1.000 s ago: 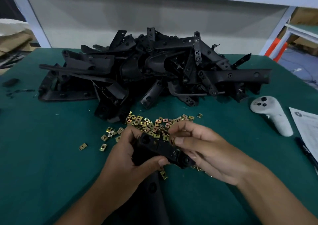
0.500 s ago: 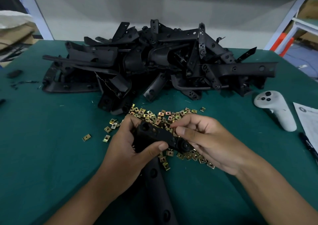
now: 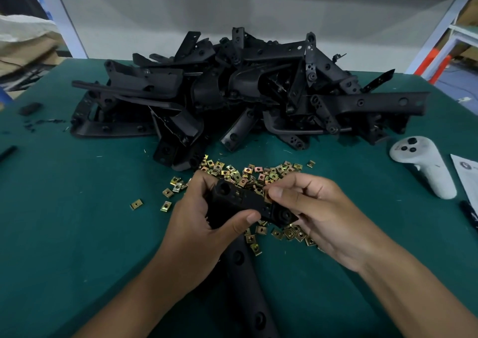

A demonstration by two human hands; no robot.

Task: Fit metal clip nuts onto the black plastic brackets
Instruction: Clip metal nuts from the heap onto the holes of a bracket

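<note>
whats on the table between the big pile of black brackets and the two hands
In the head view, a scatter of loose metal clip nuts lies on the green mat between the bracket pile and the left hand and right hand.

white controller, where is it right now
In the head view the white controller lies on the green table at the right, just right of the bracket pile, beside a paper sheet.

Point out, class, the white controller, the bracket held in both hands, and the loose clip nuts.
white controller [image 3: 424, 167]: head view, middle of its body.
bracket [image 3: 241, 200]: head view, top face between the hands.
clip nuts [image 3: 258, 173]: head view, middle of the scatter.
</note>
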